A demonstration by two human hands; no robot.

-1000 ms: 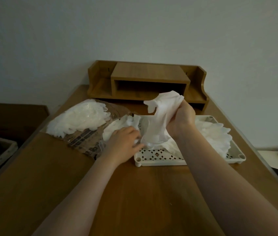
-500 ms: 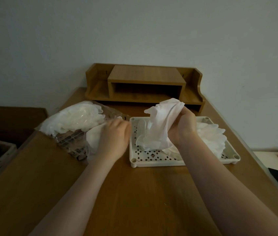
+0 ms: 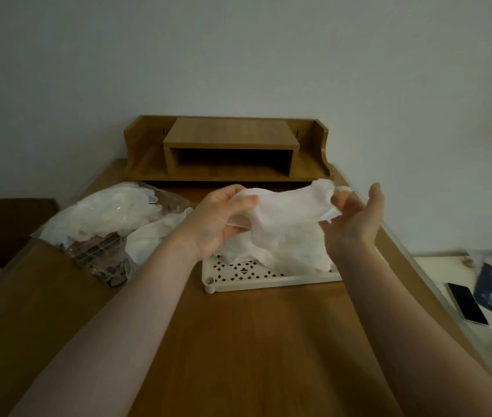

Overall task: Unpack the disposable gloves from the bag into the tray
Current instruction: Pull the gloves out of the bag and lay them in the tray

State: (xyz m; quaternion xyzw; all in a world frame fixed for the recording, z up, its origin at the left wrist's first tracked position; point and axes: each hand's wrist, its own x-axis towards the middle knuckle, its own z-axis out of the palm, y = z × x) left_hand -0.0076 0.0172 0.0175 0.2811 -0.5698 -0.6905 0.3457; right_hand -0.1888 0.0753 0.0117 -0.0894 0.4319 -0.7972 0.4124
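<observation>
— Two hands up over the tray (image 3: 271, 282), one glove (image 3: 291, 206) stretched between. Any writing legible?

— Dark print on the clear bag (image 3: 100, 251), too blurred to read. No brand to make out anywhere else.

— Where's the glove exactly?

— Held above the far half of the tray, clear of the desk (image 3: 238, 341). Left end pinched in the left hand (image 3: 223, 218), thumb on top, fingers curled beneath. Right end pinched at the fingertips of the right hand (image 3: 356, 218).

— And the right hand's pose?

— Palm turned inward and up, thumb raised and apart from the fingers; only the curled fingertips grasping the glove's edge.

— Forearms?

— Both bare, reaching in from the near edge, angled toward each other.

— Rest of the gloves?

— More gloves (image 3: 286, 251) heaped in the tray, just under the held one. Another lot (image 3: 103, 215) showing through the bag — lying on the desk left of the tray, just beside the left wrist — and a few loose ones (image 3: 151, 236) spilling from its mouth.

— Anything else?

— Wooden shelf unit (image 3: 226, 149) at the back of the desk. Dark phone (image 3: 467, 302) on a pale surface to the right.
</observation>
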